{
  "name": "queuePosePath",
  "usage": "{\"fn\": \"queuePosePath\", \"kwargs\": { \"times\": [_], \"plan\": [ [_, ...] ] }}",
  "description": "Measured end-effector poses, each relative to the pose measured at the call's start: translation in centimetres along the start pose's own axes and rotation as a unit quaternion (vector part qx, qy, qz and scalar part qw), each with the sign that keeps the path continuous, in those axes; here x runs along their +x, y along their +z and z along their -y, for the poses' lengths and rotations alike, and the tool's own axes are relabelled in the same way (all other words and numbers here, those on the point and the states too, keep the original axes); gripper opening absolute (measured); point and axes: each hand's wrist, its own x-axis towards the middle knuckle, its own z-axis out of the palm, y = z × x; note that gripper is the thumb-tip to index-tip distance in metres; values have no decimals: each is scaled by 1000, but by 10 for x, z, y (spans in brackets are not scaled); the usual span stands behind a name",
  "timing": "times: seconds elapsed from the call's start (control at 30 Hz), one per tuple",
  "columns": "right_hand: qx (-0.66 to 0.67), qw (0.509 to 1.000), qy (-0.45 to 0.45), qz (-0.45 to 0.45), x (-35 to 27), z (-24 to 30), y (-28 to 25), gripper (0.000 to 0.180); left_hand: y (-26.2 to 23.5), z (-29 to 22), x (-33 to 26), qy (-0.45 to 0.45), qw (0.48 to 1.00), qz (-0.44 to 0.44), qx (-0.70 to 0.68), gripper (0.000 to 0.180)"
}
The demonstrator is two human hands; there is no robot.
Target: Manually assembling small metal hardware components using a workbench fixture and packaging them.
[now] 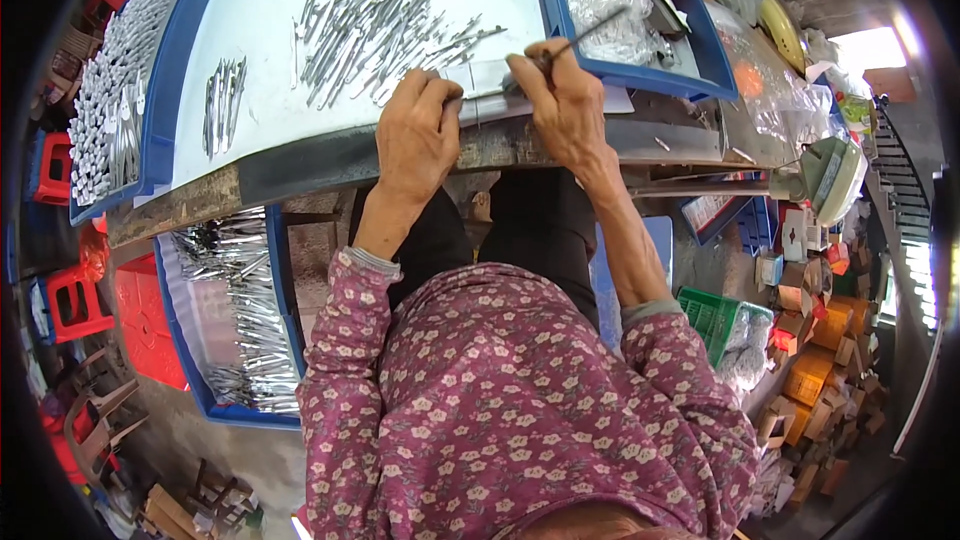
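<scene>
Table: we see its near edge (300, 162) run left to right beneath both wrists.
Pile: slender metal pieces (375, 30) lie just beyond the left hand, mostly slanting away to the right.
Left hand (418, 130): its fingers are bunched narrow at the slim strip's left end; we cannot tell whether they grip it.
Right hand (572, 105): its fingers close round a thin dark rod (600, 28) that slants away rightward.
Slim strip (482, 97): between the hands, long axis roughly left to right, the left fingers nearer; we cannot make out right-hand contact.
</scene>
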Motion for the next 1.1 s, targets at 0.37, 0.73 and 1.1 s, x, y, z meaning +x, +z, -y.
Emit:
{"fn": "queuePosePath", "kwargs": {
  "times": [0.37,0.73,1.1],
  "plan": [
    [218,968,121,-37,-9,-14,-19,25,17,-17,16,95,988,50,109,8],
    [192,968,136,-82,-15,-18,-53,20,-5,-11,16,-39,999,23,6,5],
    [-221,974,-55,12,41,-72,-94,19,-86,24,-2,-229,969,-66,-68,15]
  ]
}}
